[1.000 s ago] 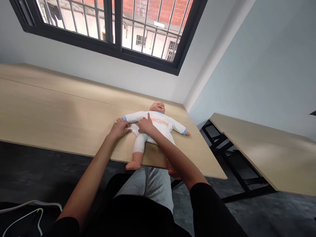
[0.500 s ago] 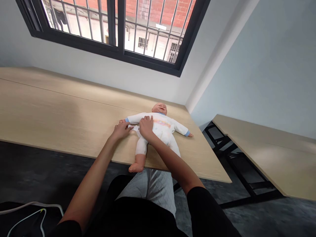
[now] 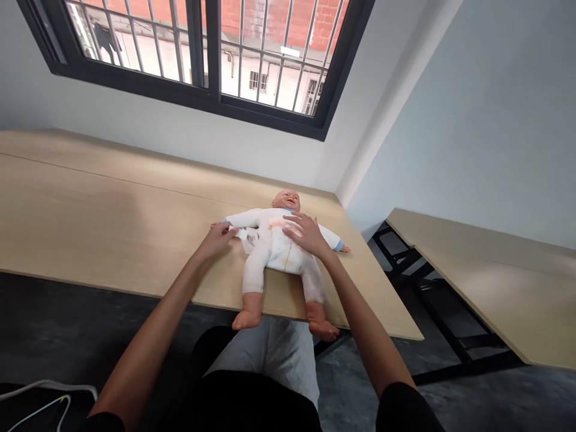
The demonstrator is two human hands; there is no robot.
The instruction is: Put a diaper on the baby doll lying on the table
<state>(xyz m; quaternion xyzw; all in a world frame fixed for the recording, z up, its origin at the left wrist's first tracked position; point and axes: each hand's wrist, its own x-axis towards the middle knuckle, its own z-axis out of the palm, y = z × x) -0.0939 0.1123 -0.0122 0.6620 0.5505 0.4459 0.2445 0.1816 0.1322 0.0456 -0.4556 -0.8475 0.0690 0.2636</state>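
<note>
A baby doll (image 3: 284,231) lies face up on the table, its head toward the wall and its feet over the near edge. It wears a white suit with blue cuffs and an orange print on the chest. Around its hips is a white diaper (image 3: 284,257), whose side flap (image 3: 249,239) sticks out to the left. My left hand (image 3: 218,240) pinches the end of that flap beside the doll's cuffed hand. Over the doll's chest and belly, my right hand (image 3: 307,234) is open with fingers spread; whether it presses down cannot be seen.
The light wooden table (image 3: 112,222) runs along the wall under a barred window (image 3: 216,66). A second table (image 3: 486,282) with black legs stands to the right, across a gap. White cables (image 3: 49,387) lie at the lower left.
My right hand has moved right, from the doll's left-side hip area in view to its chest, and its fingers have spread. The left hand stays at the flap, which is now more exposed.
</note>
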